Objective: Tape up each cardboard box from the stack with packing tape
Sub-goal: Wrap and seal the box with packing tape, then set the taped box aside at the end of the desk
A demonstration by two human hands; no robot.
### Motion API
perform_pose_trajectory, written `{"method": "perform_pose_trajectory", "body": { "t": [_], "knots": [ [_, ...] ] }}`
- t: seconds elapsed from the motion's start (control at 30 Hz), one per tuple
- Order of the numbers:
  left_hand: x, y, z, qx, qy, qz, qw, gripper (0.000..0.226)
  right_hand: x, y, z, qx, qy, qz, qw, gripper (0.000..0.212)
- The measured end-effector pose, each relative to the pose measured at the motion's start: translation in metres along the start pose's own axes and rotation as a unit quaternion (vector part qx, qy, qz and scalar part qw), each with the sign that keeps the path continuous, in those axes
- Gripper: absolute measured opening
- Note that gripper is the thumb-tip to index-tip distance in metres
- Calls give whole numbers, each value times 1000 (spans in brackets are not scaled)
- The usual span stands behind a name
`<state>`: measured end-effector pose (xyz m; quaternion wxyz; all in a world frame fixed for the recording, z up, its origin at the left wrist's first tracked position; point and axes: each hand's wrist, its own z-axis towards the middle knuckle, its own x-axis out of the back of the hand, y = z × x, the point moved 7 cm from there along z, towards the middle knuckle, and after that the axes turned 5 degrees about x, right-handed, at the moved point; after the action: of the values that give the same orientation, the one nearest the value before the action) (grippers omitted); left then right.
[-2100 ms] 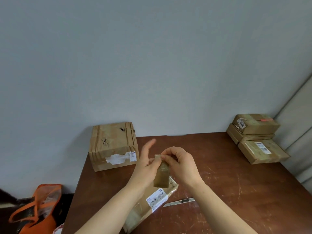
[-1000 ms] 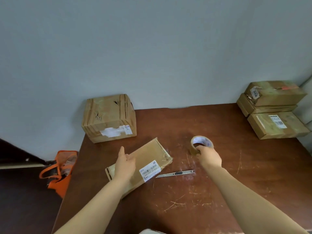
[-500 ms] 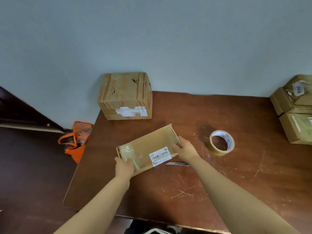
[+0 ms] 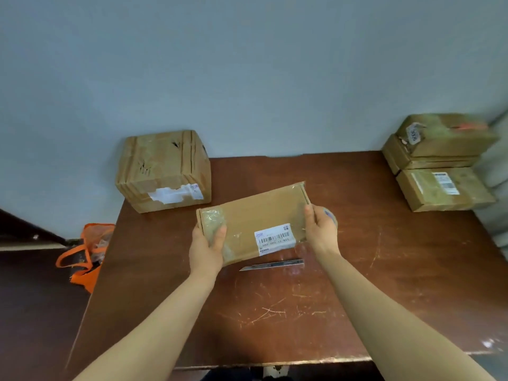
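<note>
A flat cardboard box (image 4: 258, 215) with a white barcode label and clear tape over its left end is held above the middle of the brown table (image 4: 384, 284). My left hand (image 4: 207, 248) grips its left end, thumb on top. My right hand (image 4: 320, 229) grips its right end. The tape roll (image 4: 332, 217) lies behind my right hand, mostly hidden. A large taped box (image 4: 162, 169) stands at the back left corner. A stack of flat boxes (image 4: 439, 160) sits at the back right.
A slim utility knife (image 4: 272, 264) lies on the table just in front of the held box. An orange bag (image 4: 86, 251) sits on the floor left of the table. The wall runs behind the table.
My right hand set the tape roll down on the table and moved to the flat box's right end. Both hands now hold the box, raised and turned more level.
</note>
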<state>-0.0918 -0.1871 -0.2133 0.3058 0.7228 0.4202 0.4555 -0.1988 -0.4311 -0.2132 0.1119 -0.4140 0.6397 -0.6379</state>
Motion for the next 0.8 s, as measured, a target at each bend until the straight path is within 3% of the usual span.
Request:
{"method": "perform_pose_trajectory", "body": {
  "t": [0.17,0.27,0.37,0.5,0.63,0.8],
  "knots": [
    [-50,55,1,-94,-78,37,992,50,67,-10,-6,16,98,14,995,26],
    [-81,74,-6,-111,-119,54,985,44,105,-10,-19,18,153,13,988,29],
    [-110,88,-16,-109,-154,44,981,42,136,-1,-25,-24,193,48,980,23],
    [-141,101,-21,-100,-170,32,980,41,162,14,-26,-67,188,85,976,19],
    [-193,114,-39,-40,-228,-14,973,22,208,46,-18,-100,244,132,955,19],
    [-274,137,-75,-29,-257,-22,966,38,295,86,18,-104,327,155,926,20]
  ]
}}
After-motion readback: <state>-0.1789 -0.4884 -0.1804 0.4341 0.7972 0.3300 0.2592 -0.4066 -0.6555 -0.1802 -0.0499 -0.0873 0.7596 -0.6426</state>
